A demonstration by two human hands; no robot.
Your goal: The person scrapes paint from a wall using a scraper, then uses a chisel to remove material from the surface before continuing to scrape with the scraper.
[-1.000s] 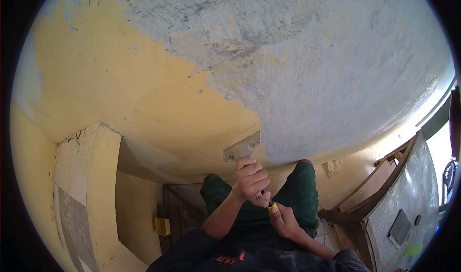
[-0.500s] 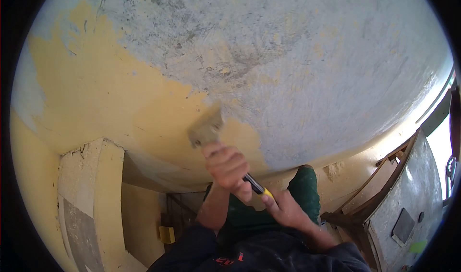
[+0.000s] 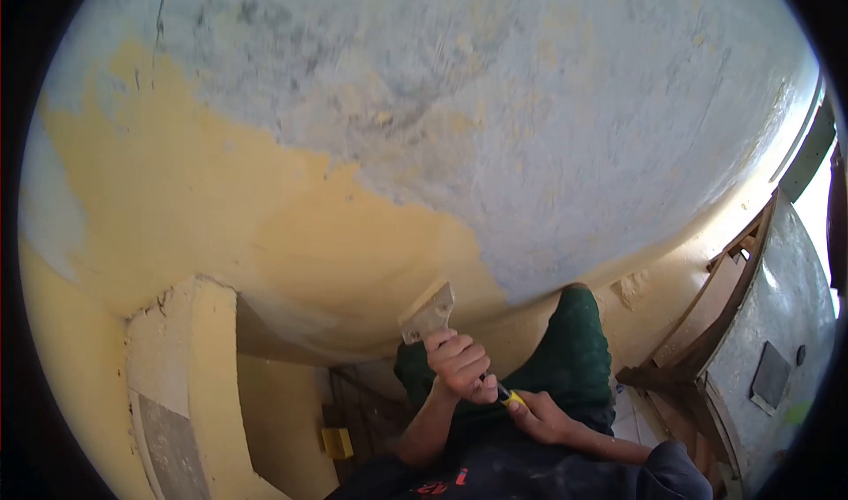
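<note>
Both my hands are on a scraper [image 3: 427, 313] with a wide, dusty metal blade and a black-and-yellow handle. My left hand [image 3: 460, 365] is closed round it just below the blade. Behind it, my right hand [image 3: 541, 418] grips the yellow end of the handle. The blade points up and slightly left, in front of my knees, and overlaps the lower yellow part of the wall in this view. Ahead, the wall [image 3: 609, 147] has bare grey, scuffed plaster above and to the right, with yellow paint [image 3: 256, 204] left of a ragged edge.
At lower left is a plastered ledge [image 3: 216, 367] with an opening beside it. A small yellow block [image 3: 336, 443] sits low inside. On the right stands a worn table [image 3: 751, 323] with a dark flat pad [image 3: 771, 372] on it. My green-trousered knee [image 3: 579, 323] is close to the wall.
The scraper and both hands have moved down and to the right, away from the ragged paint edge. The view has shifted a little. Both hands keep their grip.
</note>
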